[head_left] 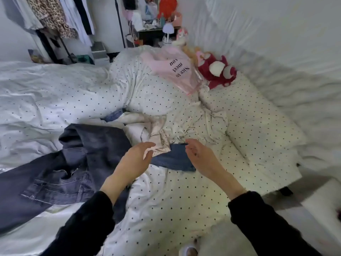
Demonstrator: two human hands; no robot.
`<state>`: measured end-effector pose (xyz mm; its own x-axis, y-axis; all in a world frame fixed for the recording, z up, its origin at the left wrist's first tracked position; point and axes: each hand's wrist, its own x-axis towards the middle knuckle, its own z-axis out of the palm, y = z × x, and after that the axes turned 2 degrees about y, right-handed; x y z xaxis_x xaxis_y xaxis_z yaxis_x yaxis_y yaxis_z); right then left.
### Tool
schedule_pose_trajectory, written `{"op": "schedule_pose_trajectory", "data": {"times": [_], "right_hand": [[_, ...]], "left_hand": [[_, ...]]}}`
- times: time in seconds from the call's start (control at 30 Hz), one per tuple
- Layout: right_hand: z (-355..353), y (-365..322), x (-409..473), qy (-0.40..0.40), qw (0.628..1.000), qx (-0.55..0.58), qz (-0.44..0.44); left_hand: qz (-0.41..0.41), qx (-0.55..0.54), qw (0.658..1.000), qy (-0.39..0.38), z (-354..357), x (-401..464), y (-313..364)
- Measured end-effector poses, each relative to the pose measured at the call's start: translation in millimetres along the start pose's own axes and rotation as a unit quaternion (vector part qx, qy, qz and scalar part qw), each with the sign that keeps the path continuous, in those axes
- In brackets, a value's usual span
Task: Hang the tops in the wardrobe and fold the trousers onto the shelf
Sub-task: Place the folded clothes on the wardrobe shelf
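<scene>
Black sleeves are seen nearest. Both hands are held above the bed, grips loose, nothing held. Blue trousers lie between left hand and right hand; dark jeans are spread leftward, near the bed's edge.

The bed is covered with a rumpled white duvet with small dark dots. On it lie dark grey jeans spread at the left, a blue denim piece near the middle, and a crumpled pile of pale dotted garments just behind it. Farther back, a pink bag printed "Nice to meet you" rests on a raised fold, with a red plush toy just beside it at the right.
</scene>
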<state>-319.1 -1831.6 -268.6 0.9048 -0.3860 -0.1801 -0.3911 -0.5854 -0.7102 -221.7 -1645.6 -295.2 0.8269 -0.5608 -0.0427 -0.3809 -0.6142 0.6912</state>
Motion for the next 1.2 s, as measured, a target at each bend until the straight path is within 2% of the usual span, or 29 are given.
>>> {"op": "schedule_pose_trajectory", "data": {"times": [0.07,0.13,0.23,0.3,0.4,0.57,0.7,0.77,0.83,0.9,1.03,1.2], "right_hand": [[-20,19,40,-0.042,0.999,-0.002,-0.006],[-28,35,72,-0.062,0.998,-0.002,-0.014],[-19,65,120,-0.118,0.992,-0.025,-0.034],[-2,84,151,-0.155,0.985,-0.045,-0.054],[34,115,204,-0.182,0.971,-0.107,-0.110],[108,171,281,-0.201,0.954,-0.155,-0.158],[155,206,300,-0.200,0.956,-0.135,-0.169],[164,215,299,-0.187,0.953,-0.146,-0.189],[169,223,295,-0.168,0.955,-0.144,-0.197],[167,225,293,-0.154,0.958,-0.127,-0.206],[153,214,289,-0.165,0.949,-0.130,-0.236],[145,200,277,-0.144,0.918,-0.135,-0.343]], "left_hand": [[-0.085,-0.040,0.994,0.048,27,27,14],[-0.135,-0.055,0.987,0.068,48,45,20],[-0.207,-0.038,0.974,0.083,81,75,8],[-0.227,-0.001,0.970,0.090,98,97,-12],[-0.198,0.089,0.970,0.105,124,146,-56],[-0.113,0.227,0.967,0.038,199,209,-146],[-0.094,0.353,0.929,0.055,236,217,-201],[-0.093,0.383,0.915,0.080,232,220,-202],[-0.103,0.362,0.921,0.095,227,222,-200],[-0.099,0.293,0.943,0.126,222,212,-189],[-0.034,0.168,0.972,0.162,216,172,-162],[0.020,0.140,0.971,0.193,204,159,-124]]}}
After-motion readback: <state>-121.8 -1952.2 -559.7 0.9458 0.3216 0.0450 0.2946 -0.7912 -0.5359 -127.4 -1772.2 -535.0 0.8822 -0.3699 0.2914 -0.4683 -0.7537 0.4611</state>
